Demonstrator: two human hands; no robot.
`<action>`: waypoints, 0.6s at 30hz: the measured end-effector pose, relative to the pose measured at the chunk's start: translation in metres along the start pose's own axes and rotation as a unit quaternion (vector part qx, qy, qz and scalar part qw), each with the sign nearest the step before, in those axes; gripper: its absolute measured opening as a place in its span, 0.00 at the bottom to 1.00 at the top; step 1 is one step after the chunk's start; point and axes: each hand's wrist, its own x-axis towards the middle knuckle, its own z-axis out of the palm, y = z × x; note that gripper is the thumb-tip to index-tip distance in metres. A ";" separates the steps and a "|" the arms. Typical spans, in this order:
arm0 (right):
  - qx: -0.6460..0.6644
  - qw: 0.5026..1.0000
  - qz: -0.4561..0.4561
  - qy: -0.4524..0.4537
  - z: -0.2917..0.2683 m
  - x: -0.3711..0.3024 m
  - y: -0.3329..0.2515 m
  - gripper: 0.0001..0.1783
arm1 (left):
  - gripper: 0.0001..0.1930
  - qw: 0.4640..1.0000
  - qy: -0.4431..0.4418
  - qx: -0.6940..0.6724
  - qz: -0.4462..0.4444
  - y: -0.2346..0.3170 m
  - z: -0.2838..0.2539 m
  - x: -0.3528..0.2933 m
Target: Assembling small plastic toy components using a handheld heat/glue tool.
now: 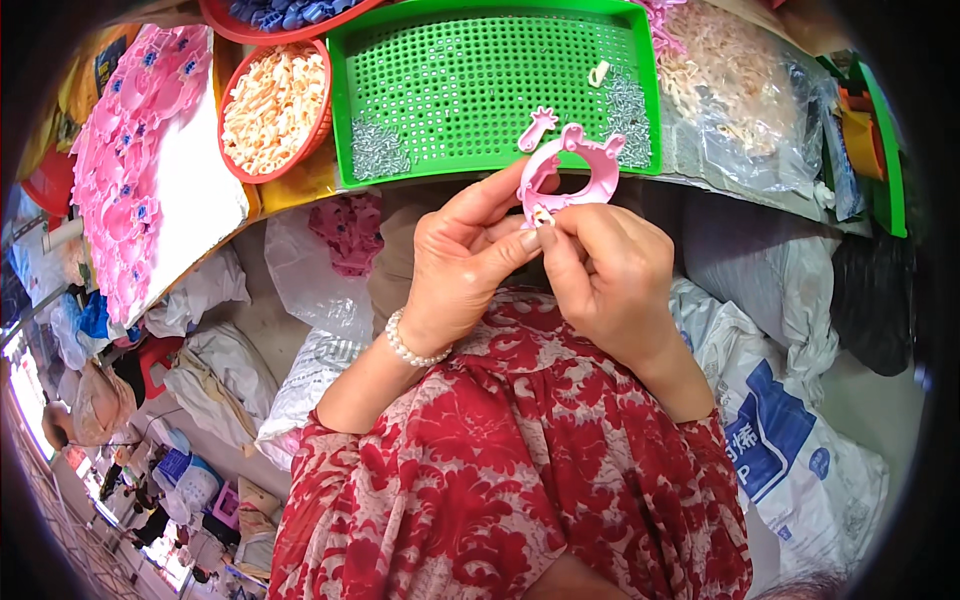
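My left hand [462, 240], with a beaded bracelet at its wrist, holds a pink ring-shaped plastic part [604, 180] above the near edge of the green tray [490, 172]. Small lugs stick out of the ring's rim. At the ring's lower end, my right hand [612, 265] pinches a small cream plastic piece [542, 216] between thumb and forefinger, against the pink part. A pink arm-like piece [537, 130] shows just beyond my left fingertips; whether it joins the ring I cannot tell.
Small metal screws lie in the tray's left [378, 148] and right [627, 115] corners, with one cream piece [599, 74] nearby. A red basket of cream pieces [275, 110] stands left, beside a white board of pink parts [135, 160]. Bagged cream pieces [735, 90] lie right; sacks [800, 440] stand below.
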 end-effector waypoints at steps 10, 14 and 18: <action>0.079 0.993 0.086 -0.017 -0.002 -0.006 0.003 0.06 | 0.28 0.996 0.035 0.061 0.052 -0.012 0.005 -0.008; 0.145 0.980 0.136 -0.030 -0.001 -0.007 0.003 0.07 | 0.29 0.994 0.043 0.064 0.081 -0.014 0.007 -0.010; 0.208 0.950 0.225 -0.066 -0.007 -0.008 0.001 0.07 | 0.29 0.993 0.023 0.072 0.091 -0.014 0.006 -0.011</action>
